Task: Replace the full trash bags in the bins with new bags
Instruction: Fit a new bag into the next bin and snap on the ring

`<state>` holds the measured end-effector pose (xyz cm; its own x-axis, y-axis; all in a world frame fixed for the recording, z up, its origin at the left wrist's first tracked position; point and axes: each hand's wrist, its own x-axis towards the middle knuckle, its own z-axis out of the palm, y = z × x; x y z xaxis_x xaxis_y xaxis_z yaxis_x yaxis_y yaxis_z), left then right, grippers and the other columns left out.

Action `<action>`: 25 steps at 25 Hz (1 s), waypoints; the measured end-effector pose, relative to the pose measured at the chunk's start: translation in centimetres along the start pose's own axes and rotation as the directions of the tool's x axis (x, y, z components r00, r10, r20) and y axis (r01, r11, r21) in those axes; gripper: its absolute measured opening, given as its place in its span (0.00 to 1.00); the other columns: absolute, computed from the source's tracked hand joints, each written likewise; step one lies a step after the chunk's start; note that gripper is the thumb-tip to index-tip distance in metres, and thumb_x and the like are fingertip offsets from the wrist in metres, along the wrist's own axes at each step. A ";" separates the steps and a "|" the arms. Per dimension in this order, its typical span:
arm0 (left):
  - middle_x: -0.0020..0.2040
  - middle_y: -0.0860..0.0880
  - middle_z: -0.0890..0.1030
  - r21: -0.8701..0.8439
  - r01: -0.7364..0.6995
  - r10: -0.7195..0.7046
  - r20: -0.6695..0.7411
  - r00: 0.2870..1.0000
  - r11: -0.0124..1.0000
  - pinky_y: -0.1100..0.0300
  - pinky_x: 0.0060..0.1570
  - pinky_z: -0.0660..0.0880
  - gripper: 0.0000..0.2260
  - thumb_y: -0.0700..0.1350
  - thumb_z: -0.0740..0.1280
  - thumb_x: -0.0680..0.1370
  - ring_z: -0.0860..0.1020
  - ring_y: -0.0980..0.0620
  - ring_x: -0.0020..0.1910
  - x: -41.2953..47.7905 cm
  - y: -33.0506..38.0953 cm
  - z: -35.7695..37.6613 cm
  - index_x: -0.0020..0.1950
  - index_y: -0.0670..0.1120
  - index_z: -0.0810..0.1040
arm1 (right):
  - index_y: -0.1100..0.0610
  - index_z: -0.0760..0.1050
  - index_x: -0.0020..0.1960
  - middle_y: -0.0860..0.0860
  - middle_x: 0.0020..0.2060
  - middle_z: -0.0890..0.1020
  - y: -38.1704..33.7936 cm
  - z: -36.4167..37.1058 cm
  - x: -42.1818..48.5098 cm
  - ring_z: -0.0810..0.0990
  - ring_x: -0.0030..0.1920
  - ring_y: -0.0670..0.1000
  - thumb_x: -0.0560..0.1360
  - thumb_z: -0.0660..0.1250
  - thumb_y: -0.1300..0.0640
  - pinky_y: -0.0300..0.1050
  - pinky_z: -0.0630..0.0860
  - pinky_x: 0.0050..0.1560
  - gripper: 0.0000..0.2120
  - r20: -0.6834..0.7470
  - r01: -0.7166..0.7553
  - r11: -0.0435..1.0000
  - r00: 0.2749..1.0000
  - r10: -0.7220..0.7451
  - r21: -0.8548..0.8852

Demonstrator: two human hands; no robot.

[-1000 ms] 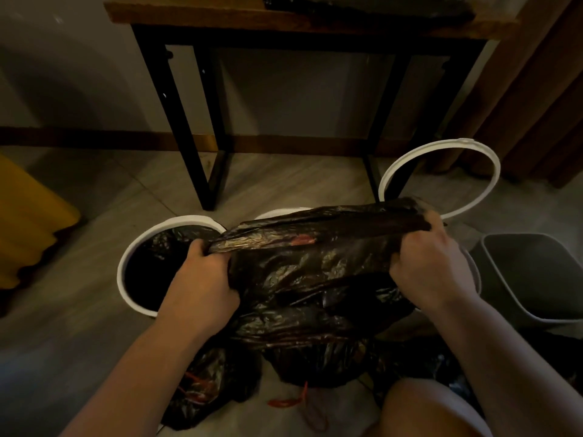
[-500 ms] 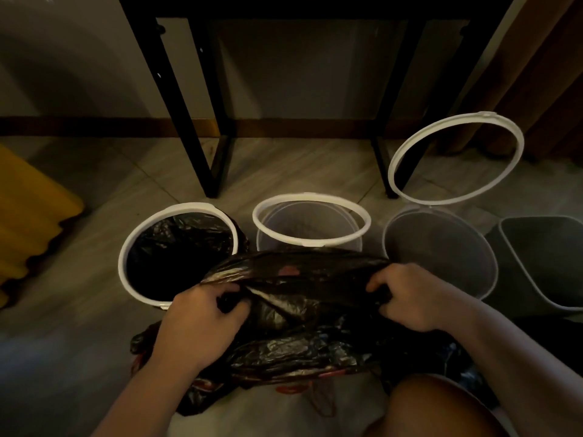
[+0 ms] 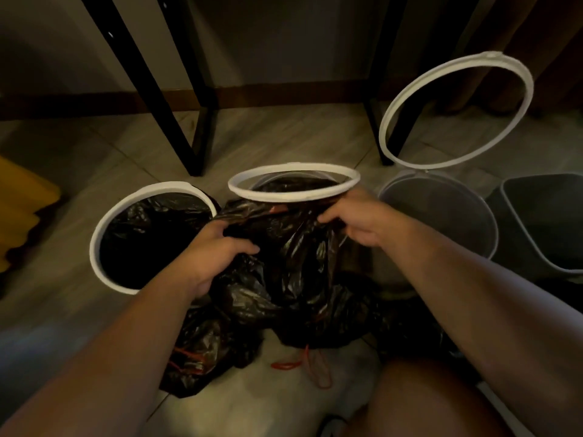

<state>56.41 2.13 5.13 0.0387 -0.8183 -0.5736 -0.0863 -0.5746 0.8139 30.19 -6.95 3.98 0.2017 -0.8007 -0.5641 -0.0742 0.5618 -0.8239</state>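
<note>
Both hands hold the mouth of a black trash bag (image 3: 296,257) at the front of the middle bin (image 3: 284,196), just under its white rim, and black plastic shows inside it. The left hand (image 3: 217,247) has its fingers curled round a bunch of the plastic; the right hand (image 3: 359,220) pinches the bag's edge with bent fingers. The rest of the bag sags to the floor (image 3: 268,140), where a red drawstring (image 3: 303,364) lies. The left bin (image 3: 94,244) is lined in black. The right bin (image 3: 441,209) stands bare, its ring (image 3: 492,55) tipped up
</note>
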 end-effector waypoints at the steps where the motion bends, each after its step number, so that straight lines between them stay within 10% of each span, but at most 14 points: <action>1: 0.55 0.47 0.88 -0.021 -0.001 0.001 0.001 1.000 1.000 0.49 0.57 0.81 0.25 0.36 0.77 0.71 0.87 0.47 0.55 1.0 0.6 0.4 0.66 0.50 0.82 | 0.56 0.82 0.62 0.55 0.53 0.89 -0.4 -0.1 1.1 0.85 0.59 0.57 0.69 0.70 0.79 0.57 0.83 0.59 0.28 -0.010 0.004 0.994 1.000 -0.003 0.111; 7: 0.55 0.38 0.87 -0.306 -0.008 -0.005 -0.044 0.999 0.952 0.42 0.50 0.84 0.20 0.33 0.73 0.73 0.87 0.38 0.53 6.2 3.5 2.4 0.65 0.44 0.83 | 0.53 0.83 0.55 0.55 0.48 0.89 -0.5 -0.6 6.2 0.88 0.52 0.57 0.73 0.70 0.73 0.49 0.85 0.46 0.19 -0.266 0.162 0.924 0.961 -0.069 0.347; 10: 0.54 0.41 0.88 -0.350 -0.103 0.072 -0.102 0.992 0.931 0.49 0.49 0.84 0.19 0.31 0.71 0.75 0.87 0.42 0.53 8.9 3.5 3.7 0.64 0.45 0.83 | 0.48 0.82 0.51 0.48 0.47 0.86 0.2 -1.3 7.0 0.85 0.50 0.53 0.72 0.73 0.63 0.40 0.79 0.44 0.12 -0.336 0.220 0.908 0.877 -0.345 -0.356; 15: 0.52 0.51 0.86 0.232 -0.199 0.229 -0.106 0.968 0.952 0.61 0.47 0.80 0.18 0.37 0.75 0.76 0.83 0.54 0.49 14.7 1.6 5.9 0.64 0.50 0.83 | 0.56 0.70 0.75 0.57 0.70 0.76 1.7 -0.2 8.1 0.78 0.65 0.59 0.79 0.69 0.58 0.47 0.75 0.59 0.25 0.067 0.127 0.293 0.976 -0.206 -0.948; 19: 0.65 0.43 0.81 0.853 -0.246 0.159 0.193 0.968 0.460 0.53 0.63 0.75 0.16 0.46 0.68 0.81 0.79 0.42 0.64 18.2 -0.2 8.5 0.69 0.48 0.79 | 0.59 0.71 0.75 0.57 0.69 0.77 2.4 1.6 10.5 0.80 0.64 0.57 0.80 0.71 0.59 0.48 0.77 0.64 0.25 0.155 0.156 0.001 0.985 0.075 -0.988; 25: 0.71 0.38 0.77 0.981 -0.192 -0.204 0.189 0.961 0.001 0.52 0.67 0.74 0.19 0.43 0.67 0.82 0.77 0.40 0.69 20.5 -1.6 10.8 0.72 0.39 0.76 | 0.64 0.71 0.73 0.59 0.65 0.76 4.1 2.4 12.6 0.79 0.49 0.60 0.83 0.66 0.60 0.42 0.78 0.41 0.20 0.161 0.214 -0.137 0.934 0.318 -0.967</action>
<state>46.61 -13.50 -8.94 -0.1331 -0.6655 -0.7345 -0.9845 0.1745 0.0203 34.80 -14.25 -6.43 0.3222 -0.5359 -0.7804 -0.8914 -0.4493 -0.0595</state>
